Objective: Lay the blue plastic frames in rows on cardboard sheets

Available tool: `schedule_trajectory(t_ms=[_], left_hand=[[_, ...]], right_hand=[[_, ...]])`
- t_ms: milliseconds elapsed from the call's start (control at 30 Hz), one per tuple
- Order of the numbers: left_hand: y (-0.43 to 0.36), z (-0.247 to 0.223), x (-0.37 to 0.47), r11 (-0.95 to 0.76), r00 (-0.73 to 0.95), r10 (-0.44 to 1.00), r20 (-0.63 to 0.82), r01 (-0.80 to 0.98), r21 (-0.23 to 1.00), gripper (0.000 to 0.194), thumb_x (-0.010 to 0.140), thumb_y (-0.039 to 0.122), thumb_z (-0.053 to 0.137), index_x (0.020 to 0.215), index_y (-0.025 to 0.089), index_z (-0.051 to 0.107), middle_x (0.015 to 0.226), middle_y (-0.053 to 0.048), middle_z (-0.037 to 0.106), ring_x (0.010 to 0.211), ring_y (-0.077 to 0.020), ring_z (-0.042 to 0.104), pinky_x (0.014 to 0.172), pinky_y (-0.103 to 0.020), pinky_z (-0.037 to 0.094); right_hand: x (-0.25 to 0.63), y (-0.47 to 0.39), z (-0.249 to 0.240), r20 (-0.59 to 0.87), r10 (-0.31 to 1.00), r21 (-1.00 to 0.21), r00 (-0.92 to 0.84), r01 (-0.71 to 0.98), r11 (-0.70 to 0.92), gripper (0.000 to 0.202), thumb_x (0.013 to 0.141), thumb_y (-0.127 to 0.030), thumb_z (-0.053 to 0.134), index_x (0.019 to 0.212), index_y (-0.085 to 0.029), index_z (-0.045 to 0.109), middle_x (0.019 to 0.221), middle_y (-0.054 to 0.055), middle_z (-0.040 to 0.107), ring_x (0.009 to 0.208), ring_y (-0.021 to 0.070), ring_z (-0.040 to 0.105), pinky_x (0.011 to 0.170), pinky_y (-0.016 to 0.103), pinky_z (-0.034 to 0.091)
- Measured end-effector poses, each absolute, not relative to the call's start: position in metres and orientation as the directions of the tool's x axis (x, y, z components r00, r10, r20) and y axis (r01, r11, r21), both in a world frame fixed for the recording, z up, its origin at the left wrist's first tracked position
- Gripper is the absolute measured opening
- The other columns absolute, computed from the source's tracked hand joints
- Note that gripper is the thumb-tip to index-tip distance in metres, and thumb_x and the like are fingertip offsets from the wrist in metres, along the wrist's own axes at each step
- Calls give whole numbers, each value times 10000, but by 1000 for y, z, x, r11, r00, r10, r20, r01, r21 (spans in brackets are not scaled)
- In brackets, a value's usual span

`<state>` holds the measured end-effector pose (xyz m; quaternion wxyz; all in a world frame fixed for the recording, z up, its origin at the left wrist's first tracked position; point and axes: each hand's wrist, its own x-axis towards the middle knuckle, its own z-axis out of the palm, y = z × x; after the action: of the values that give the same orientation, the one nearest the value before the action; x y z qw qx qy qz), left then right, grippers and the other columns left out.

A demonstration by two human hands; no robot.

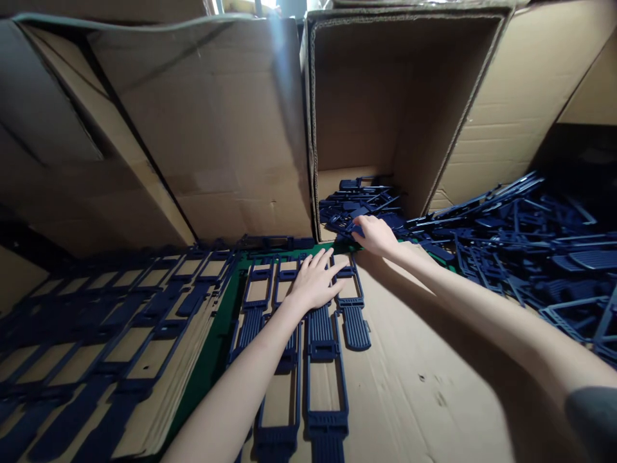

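Observation:
Dark blue plastic frames with ribbed ends (328, 386) lie in rows on a cardboard sheet (405, 386). My left hand (317, 280) rests over the upper part of these rows, its fingers spread. Farther right, my right hand (375, 235) is at a loose heap of blue parts (359, 202) in the mouth of an open cardboard box (405, 116). Its fingers are bent towards the thumb at the heap's near edge; whatever lies between them is too small and dark to make out.
A stack of cardboard sheets (193, 360) on the left bears more blue frames in rows. A large tangled pile of blue parts (530, 238) spreads at the right. Tall cardboard boxes (207, 128) stand along the back. Green surface (207, 366) shows between the sheets.

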<state>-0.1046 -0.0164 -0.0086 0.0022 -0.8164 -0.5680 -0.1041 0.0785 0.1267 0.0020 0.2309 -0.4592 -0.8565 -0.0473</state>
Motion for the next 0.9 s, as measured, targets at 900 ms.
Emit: schedule_trajectory(t_ms=[900], left_hand=[[-13, -7, -109, -391, 371, 917, 147, 909, 145, 652, 829, 666, 452, 1396, 347, 394, 1537, -44, 260, 1419, -332, 173, 1121, -570, 193]], right_hand=[[133, 34, 6, 123, 896, -985, -426, -163, 57, 344, 719, -390, 704, 980, -262, 519, 746, -21, 574, 597, 144, 566, 617, 338, 513]])
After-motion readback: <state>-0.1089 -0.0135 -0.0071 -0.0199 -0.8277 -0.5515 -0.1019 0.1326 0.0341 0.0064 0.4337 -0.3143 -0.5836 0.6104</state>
